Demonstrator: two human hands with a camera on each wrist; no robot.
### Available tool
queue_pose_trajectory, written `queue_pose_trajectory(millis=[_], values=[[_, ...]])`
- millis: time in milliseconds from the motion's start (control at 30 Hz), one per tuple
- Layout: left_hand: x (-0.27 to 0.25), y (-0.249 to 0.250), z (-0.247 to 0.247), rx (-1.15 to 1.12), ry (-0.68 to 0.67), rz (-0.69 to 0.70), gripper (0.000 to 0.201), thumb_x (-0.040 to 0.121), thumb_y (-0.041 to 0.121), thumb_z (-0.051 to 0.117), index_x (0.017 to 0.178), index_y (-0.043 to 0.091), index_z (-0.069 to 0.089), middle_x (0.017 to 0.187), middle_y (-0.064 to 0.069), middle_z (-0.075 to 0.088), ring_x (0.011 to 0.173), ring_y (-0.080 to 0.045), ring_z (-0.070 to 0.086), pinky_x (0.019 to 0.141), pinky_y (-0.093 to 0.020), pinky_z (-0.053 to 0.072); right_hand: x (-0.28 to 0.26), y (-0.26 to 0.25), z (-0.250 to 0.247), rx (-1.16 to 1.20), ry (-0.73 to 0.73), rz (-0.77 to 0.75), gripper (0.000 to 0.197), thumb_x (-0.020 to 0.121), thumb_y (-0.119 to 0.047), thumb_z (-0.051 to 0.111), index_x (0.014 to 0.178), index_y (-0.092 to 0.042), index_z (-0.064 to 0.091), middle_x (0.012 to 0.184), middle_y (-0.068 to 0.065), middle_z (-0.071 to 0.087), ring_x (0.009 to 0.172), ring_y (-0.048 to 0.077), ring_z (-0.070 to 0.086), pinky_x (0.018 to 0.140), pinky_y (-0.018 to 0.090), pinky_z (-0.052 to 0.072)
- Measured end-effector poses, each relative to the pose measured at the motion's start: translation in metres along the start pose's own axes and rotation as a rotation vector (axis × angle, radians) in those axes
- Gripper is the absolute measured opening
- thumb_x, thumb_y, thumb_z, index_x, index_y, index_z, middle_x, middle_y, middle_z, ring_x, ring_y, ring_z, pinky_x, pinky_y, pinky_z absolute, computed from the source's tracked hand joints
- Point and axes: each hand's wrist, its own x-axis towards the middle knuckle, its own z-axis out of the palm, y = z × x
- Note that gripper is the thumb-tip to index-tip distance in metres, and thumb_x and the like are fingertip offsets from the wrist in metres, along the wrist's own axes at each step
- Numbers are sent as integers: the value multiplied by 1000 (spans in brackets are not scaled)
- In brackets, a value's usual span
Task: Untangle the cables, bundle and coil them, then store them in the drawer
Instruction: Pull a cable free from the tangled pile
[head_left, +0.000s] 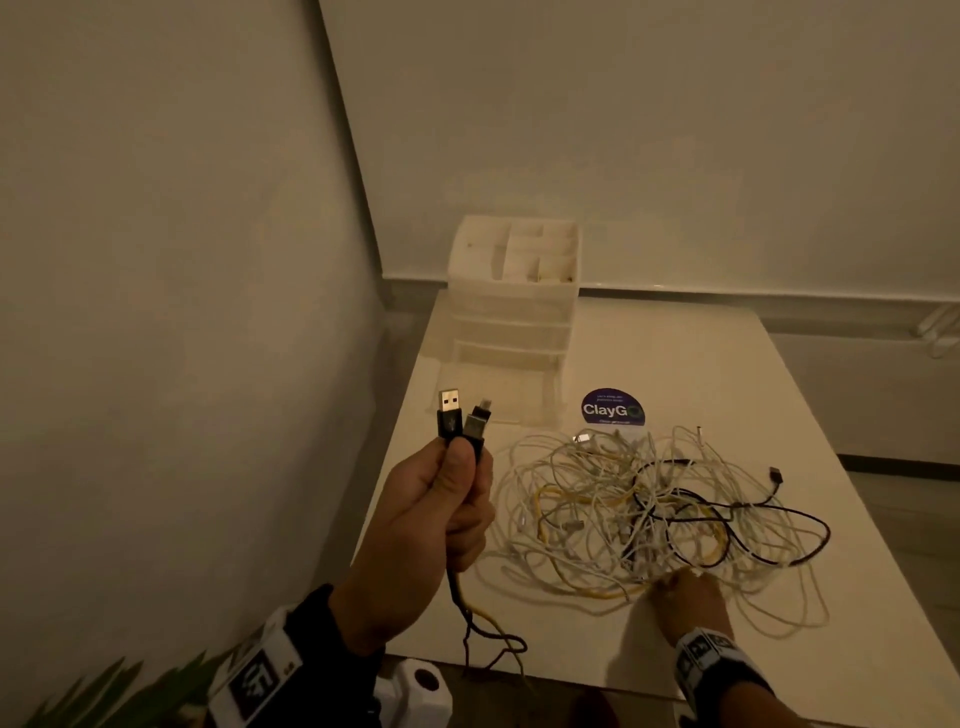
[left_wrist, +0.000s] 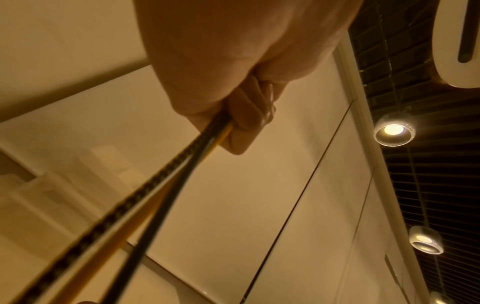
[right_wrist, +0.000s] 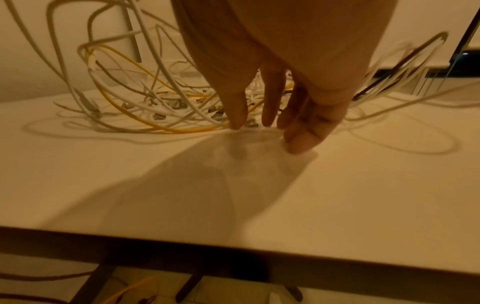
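A tangle of white, yellow and black cables (head_left: 654, 514) (right_wrist: 161, 98) lies spread over the white table (head_left: 727, 374). My left hand (head_left: 441, 514) (left_wrist: 233, 86) is raised off the table's left side and grips cable ends, with a black USB plug (head_left: 450, 413) and a second plug (head_left: 477, 421) sticking up from the fist. Their black and yellow cords (head_left: 483, 623) (left_wrist: 161, 181) hang down below it. My right hand (head_left: 685, 597) (right_wrist: 262, 121) reaches into the near edge of the tangle with straight fingers, fingertips (right_wrist: 237, 123) touching the table among the strands.
A white organiser with small drawers (head_left: 511, 306) stands at the table's far left corner, open compartments on top. A round purple sticker (head_left: 613, 408) lies behind the tangle. Walls close in on the left and back. The near table edge (right_wrist: 233, 242) is close to my right wrist.
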Motion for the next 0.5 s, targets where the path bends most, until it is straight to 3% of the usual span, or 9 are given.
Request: queue_pose_trajectory(millis=[67,200,333,500], values=[[1,1,-3,2,52,-14,34,90,41,48,71,13,50,55,0,27,42,-8,21,39,-17,24,-1,-10,1,31,29,1,20,89,-29,58,99,-11,60,112,15,50,101,36,55,79,39,46],[7,-1,-7,13,95,-15,35,90,40,45,72,11,47,54,2,29,41,-8,21,38,-18,24,-4,-20,2,-1,7,-96,18,89,-18,53,105,-22,61,114,10,49,104,32,54,89,38,47],[15,-5,-4,10,59,-1,41,86,52,59,72,15,51,55,3,29,42,-7,21,39,-18,26,-14,-19,6,46,37,-128,31,81,-12,58,112,-16,56,112,12,47,98,35,55,83,38,46],[25,-13,3,10,40,-20,45,78,59,66,70,16,52,55,3,28,42,-7,21,40,-16,25,-7,-16,0,44,25,-165,22,90,-12,52,111,-14,59,117,12,52,105,32,55,87,37,45]])
